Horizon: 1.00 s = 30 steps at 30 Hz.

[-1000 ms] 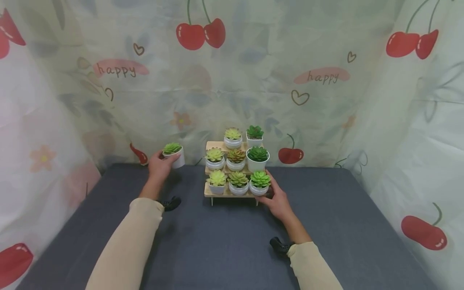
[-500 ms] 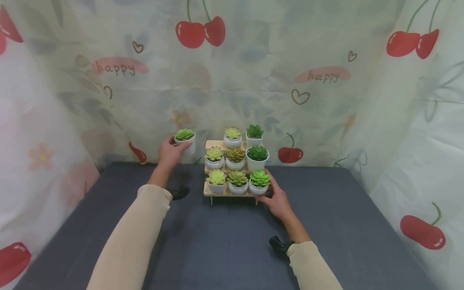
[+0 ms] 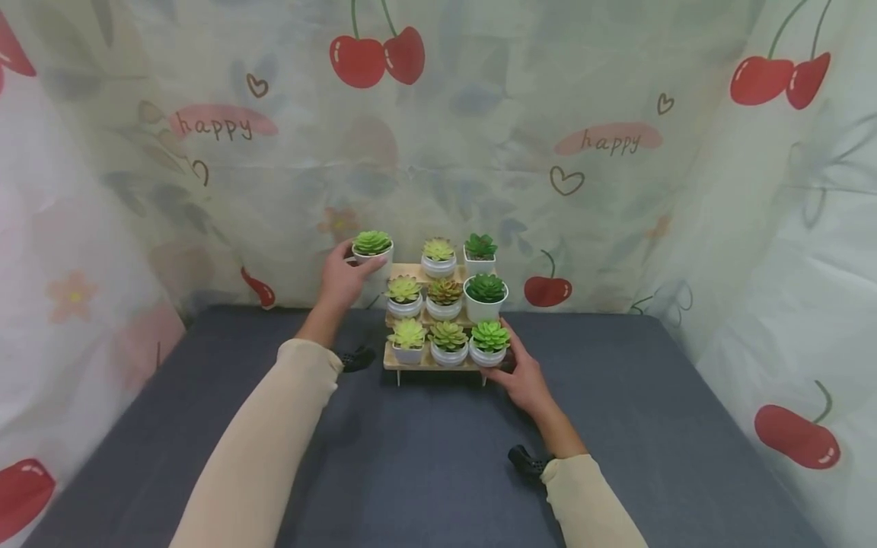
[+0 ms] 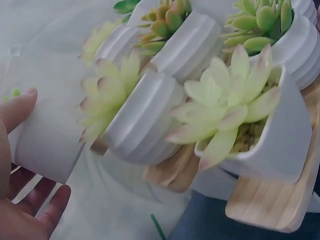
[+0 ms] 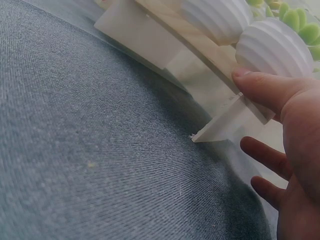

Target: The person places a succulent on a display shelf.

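Observation:
My left hand (image 3: 340,278) grips a potted succulent (image 3: 372,243), a green rosette in a smooth white pot, at the left end of the top shelf of a wooden tiered stand (image 3: 404,270). In the left wrist view thumb and fingers hold the white pot (image 4: 50,135) from opposite sides. Whether its base touches the shelf cannot be told. My right hand (image 3: 527,383) holds the stand's lower right end, the thumb at the front edge beneath a bright green succulent (image 3: 489,339). In the right wrist view that thumb touches the shelf beside a ribbed pot (image 5: 275,50); the index finger is hidden.
Several other potted succulents stand on the three shelves, among them a dark green one (image 3: 486,290) and a pale one (image 3: 407,336). The stand is on a dark grey tabletop (image 3: 425,464). A cherry-printed curtain (image 3: 466,152) hangs behind and at both sides.
My left hand has carried the potted succulent to the right and upward, from beside the stand to its top left end. My right hand has kept its place at the stand.

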Motion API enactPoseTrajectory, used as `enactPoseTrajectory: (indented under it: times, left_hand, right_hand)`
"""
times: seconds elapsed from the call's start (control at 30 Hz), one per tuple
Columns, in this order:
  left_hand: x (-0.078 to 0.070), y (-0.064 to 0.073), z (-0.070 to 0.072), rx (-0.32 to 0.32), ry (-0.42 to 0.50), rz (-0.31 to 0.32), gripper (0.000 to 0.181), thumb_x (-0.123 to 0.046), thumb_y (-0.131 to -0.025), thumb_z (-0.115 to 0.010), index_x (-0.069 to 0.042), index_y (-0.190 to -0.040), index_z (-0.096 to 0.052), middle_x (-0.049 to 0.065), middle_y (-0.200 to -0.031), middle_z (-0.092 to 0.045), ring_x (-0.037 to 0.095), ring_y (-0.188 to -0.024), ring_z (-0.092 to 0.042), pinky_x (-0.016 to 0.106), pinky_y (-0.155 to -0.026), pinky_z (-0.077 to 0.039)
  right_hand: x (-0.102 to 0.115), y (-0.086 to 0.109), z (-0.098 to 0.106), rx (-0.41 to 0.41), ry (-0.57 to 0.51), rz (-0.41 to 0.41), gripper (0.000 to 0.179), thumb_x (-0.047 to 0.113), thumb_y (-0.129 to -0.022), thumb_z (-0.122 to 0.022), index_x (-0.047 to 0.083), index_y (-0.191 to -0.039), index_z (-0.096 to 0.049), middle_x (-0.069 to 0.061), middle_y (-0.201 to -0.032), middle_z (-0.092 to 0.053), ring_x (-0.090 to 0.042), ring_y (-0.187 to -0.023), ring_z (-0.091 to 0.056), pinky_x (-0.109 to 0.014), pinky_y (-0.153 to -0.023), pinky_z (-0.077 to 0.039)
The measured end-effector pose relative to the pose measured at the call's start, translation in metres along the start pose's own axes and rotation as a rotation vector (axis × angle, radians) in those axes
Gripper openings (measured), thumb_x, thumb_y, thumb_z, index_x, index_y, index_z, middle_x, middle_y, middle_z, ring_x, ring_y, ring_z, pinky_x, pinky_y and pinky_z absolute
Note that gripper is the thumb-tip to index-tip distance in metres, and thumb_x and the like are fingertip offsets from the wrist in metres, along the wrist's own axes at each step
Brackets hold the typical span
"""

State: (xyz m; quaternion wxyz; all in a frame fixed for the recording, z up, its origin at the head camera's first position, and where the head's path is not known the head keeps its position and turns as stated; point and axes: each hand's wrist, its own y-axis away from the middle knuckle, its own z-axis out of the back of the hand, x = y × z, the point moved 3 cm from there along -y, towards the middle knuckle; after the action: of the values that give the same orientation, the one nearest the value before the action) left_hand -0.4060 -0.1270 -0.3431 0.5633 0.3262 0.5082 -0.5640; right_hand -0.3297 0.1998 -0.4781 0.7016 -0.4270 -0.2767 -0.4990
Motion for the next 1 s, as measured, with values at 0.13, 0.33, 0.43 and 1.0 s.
enactPoseTrajectory:
  times: [0.13,0.33,0.43,1.0]
  left_hand:
    - [-0.005,0.002,-0.006,0.016,-0.02,0.002,0.074,-0.032,-0.087,-0.075,-0.009,-0.148,-0.04,0.014,-0.14,-0.046,0.03,-0.12,-0.049,0.045,-0.091,-0.046]
    - [-0.011,0.001,-0.01,0.034,-0.054,-0.014,0.076,-0.033,-0.087,-0.075,-0.007,-0.149,-0.038,0.015,-0.141,-0.046,0.031,-0.122,-0.049,0.045,-0.092,-0.046]
    - [-0.011,0.001,-0.014,0.046,-0.063,-0.017,0.076,-0.034,-0.087,-0.075,-0.008,-0.149,-0.037,0.014,-0.141,-0.046,0.031,-0.122,-0.049,0.045,-0.093,-0.046]
    - [-0.002,0.006,-0.026,0.003,0.004,-0.084,0.064,-0.024,-0.089,-0.073,-0.006,-0.144,-0.044,0.016,-0.133,-0.052,0.032,-0.12,-0.053,0.044,-0.093,-0.047]
  right_hand:
    - [0.001,0.001,-0.001,0.0,0.0,0.013,0.094,0.017,-0.081,-0.081,0.029,-0.156,-0.024,-0.01,-0.146,-0.045,-0.032,-0.11,-0.06,-0.054,-0.088,-0.047]
    - [0.002,0.0,0.0,-0.001,0.002,0.014,0.094,0.019,-0.081,-0.081,0.032,-0.155,-0.024,-0.009,-0.146,-0.046,-0.031,-0.109,-0.06,-0.054,-0.089,-0.046]
    - [0.002,0.0,0.001,-0.006,0.008,0.011,0.094,0.019,-0.081,-0.081,0.033,-0.155,-0.024,-0.008,-0.146,-0.046,-0.031,-0.109,-0.061,-0.055,-0.089,-0.046]
    - [0.001,0.001,0.0,-0.009,-0.004,0.0,0.094,0.017,-0.081,-0.081,0.03,-0.155,-0.024,-0.008,-0.148,-0.043,-0.032,-0.112,-0.059,-0.055,-0.094,-0.043]
